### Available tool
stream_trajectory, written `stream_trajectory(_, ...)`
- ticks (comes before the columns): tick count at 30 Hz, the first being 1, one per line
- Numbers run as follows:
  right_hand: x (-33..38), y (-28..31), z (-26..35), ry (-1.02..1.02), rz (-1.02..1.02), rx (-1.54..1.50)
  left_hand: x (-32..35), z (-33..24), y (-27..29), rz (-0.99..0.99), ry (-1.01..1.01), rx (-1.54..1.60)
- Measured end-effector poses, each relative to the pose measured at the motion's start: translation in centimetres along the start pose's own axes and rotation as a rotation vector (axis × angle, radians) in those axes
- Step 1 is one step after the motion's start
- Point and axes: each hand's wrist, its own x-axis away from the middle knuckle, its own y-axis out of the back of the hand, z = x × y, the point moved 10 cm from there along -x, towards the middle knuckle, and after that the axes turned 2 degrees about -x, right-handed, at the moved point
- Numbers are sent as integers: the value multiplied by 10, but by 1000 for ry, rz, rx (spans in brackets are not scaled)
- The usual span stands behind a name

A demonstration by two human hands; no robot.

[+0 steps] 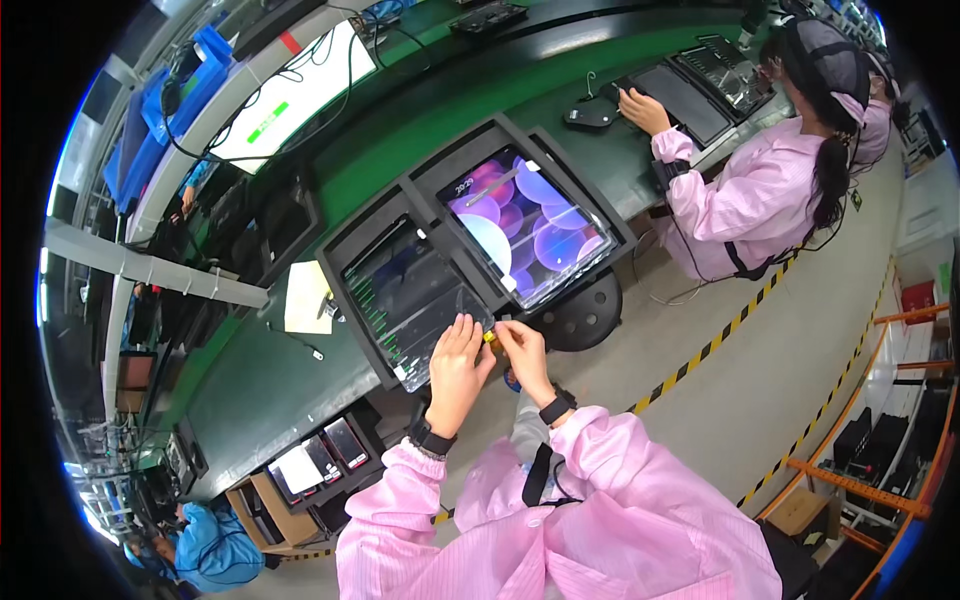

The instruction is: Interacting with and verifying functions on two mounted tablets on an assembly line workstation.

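Note:
A black tray with two bays lies before me. Its left bay holds a dark-screened tablet point(415, 290) under clear film, and its right bay a tablet point(530, 225) with a lit purple bubble wallpaper. My left hand point(457, 370) rests with fingers stretched out on the near corner of the dark tablet. Just to its right, my right hand point(526, 358) pinches a small yellow tab point(489, 337) at that corner, partly hidden by the fingertips. Both wrists wear black bands.
A green workbench point(235, 415) runs beneath the tray. A yellow paper point(307, 298) lies left of it, and a monitor point(290, 105) stands behind. At right a co-worker in pink point(745, 195) handles a black device. A round black stool point(580, 315) is beside the bench.

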Motion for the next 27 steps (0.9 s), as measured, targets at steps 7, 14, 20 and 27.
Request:
stream_trajectory(7, 0, 3, 22, 114, -48, 197, -1, -1, -2, -125, 14, -72)
stream_trajectory(14, 1, 1, 22, 84, 2, 256, 4, 34, 16, -121, 193, -30)
stream_trajectory(20, 3, -2, 23, 40, 181, 192, 21, 83, 59, -18, 206, 101)
stream_trajectory(27, 16, 45, 45, -1, 187, 275, 59, 114, 97, 27, 232, 52)
